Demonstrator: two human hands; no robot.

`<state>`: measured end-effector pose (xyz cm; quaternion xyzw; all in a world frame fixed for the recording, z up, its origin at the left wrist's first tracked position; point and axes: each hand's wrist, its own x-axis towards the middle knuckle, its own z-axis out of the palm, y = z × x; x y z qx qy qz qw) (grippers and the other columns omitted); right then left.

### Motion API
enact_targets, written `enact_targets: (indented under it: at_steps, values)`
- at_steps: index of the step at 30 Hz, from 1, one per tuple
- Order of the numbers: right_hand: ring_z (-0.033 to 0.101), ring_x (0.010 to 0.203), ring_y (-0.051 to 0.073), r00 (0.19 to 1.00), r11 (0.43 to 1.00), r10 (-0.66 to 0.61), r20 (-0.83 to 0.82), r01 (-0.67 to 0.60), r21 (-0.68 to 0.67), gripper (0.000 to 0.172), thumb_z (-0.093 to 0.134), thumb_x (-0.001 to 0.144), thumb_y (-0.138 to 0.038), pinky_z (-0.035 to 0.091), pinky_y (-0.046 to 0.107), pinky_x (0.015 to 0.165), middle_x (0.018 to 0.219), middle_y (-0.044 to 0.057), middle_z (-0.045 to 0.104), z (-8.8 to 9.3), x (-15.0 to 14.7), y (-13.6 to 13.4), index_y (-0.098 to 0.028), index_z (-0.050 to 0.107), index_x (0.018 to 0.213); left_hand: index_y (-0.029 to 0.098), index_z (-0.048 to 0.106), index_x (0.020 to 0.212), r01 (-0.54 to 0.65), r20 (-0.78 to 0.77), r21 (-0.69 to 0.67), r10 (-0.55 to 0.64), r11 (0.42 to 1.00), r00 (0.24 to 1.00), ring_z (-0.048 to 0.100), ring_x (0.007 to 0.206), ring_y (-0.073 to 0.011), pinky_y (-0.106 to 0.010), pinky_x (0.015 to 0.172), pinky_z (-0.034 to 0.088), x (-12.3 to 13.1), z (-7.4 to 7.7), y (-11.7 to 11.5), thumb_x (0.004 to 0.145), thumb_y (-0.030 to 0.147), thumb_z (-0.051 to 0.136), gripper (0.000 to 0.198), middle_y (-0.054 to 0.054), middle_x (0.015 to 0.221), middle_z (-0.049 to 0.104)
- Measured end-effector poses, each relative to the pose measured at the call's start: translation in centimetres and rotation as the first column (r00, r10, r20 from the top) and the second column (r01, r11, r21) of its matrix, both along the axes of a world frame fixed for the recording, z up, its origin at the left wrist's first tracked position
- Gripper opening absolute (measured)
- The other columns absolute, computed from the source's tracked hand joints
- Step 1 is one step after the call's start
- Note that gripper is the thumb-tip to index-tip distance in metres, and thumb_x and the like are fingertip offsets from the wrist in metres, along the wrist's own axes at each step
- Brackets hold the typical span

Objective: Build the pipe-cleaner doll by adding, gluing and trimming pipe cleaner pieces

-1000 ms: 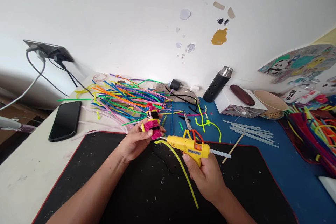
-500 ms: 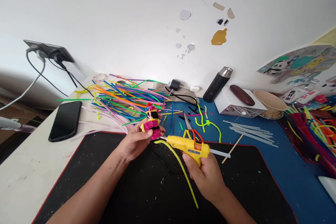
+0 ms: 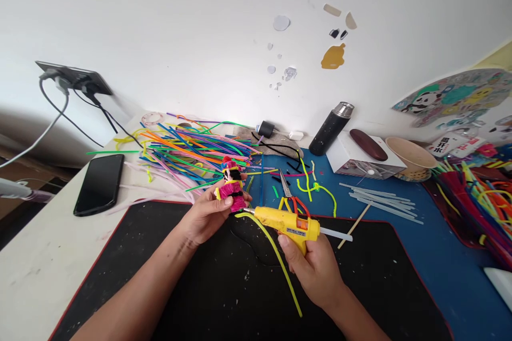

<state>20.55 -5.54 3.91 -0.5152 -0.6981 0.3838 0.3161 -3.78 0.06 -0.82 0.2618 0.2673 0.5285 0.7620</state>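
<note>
My left hand [image 3: 210, 210] is closed around a small pipe-cleaner figure [image 3: 232, 189] in magenta, black and yellow. A long yellow-green pipe cleaner [image 3: 276, 250] trails from the figure's lower end over the black mat. My right hand [image 3: 314, 266] grips a yellow hot glue gun [image 3: 288, 221] by its handle. A pale glue stick [image 3: 336, 234] sticks out of the gun's back. The nozzle points left and lies at the figure's lower edge; whether it touches, I cannot tell.
Behind my hands lie a pile of coloured pipe cleaners [image 3: 192, 146] and orange-handled scissors [image 3: 287, 186]. Loose glue sticks [image 3: 384, 202] and a wooden stick [image 3: 354, 226] are on the right. A black flask [image 3: 330, 130] leans by a white box [image 3: 362, 162]. A phone [image 3: 100, 184] rests at left.
Both hands, the figure and the glue gun hold almost the same place. The glue stick's rear end shows a tiny shift to the right.
</note>
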Motion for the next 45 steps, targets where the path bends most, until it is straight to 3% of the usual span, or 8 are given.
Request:
enact_targets:
  at_steps: [11, 21, 30, 45]
  values:
    - [0.048, 0.051, 0.013, 0.999, 0.996, 0.028, -0.041, -0.032, -0.086, 0.034, 0.056, 0.102, -0.043, 0.041, 0.023, 0.050, 0.059, -0.004, 0.050, -0.43, 0.03, -0.34, -0.019, 0.067, 0.083, 0.018, 0.079, 0.112, -0.005, 0.008, -0.015, 0.005, 1.000, 1.000, 0.075, 0.088, -0.0239, -0.035, 0.085, 0.052, 0.25, 0.31, 0.02, 0.069, 0.027, 0.097, 0.047, -0.010, 0.097, 0.081]
    - [0.041, 0.046, 0.011, 0.998, 0.996, 0.014, 0.063, -0.019, 0.087, 0.039, 0.054, 0.102, -0.038, 0.034, 0.023, 0.046, 0.053, -0.006, 0.043, 0.11, -0.28, -0.02, -0.022, 0.050, 0.066, 0.019, 0.079, 0.117, -0.016, -0.035, -0.008, 0.015, 1.000, 0.999, 0.073, 0.088, -0.0227, -0.033, 0.083, 0.050, 0.28, 0.08, -0.02, 0.070, 0.027, 0.097, 0.050, -0.010, 0.096, 0.081]
    - [0.042, 0.045, 0.014, 0.992, 0.983, -0.015, 0.126, -0.009, 0.185, 0.040, 0.055, 0.101, -0.040, 0.035, 0.025, 0.044, 0.053, -0.004, 0.044, 0.35, -0.64, -0.12, -0.024, 0.051, 0.065, 0.020, 0.079, 0.118, -0.066, -0.104, -0.001, 0.066, 0.998, 0.992, 0.073, 0.087, -0.0237, -0.035, 0.085, 0.050, 0.53, 0.57, -0.12, 0.069, 0.027, 0.098, 0.053, -0.009, 0.096, 0.081]
    - [0.045, 0.044, 0.014, 0.983, 0.976, -0.028, 0.182, -0.013, 0.219, 0.040, 0.054, 0.102, -0.040, 0.037, 0.025, 0.044, 0.052, -0.003, 0.049, -0.16, -0.21, -0.33, -0.023, 0.057, 0.066, 0.020, 0.080, 0.117, -0.093, -0.132, 0.014, 0.094, 0.996, 0.987, 0.074, 0.089, -0.0252, -0.037, 0.087, 0.052, 0.52, 0.62, -0.01, 0.067, 0.031, 0.099, 0.054, -0.008, 0.093, 0.079]
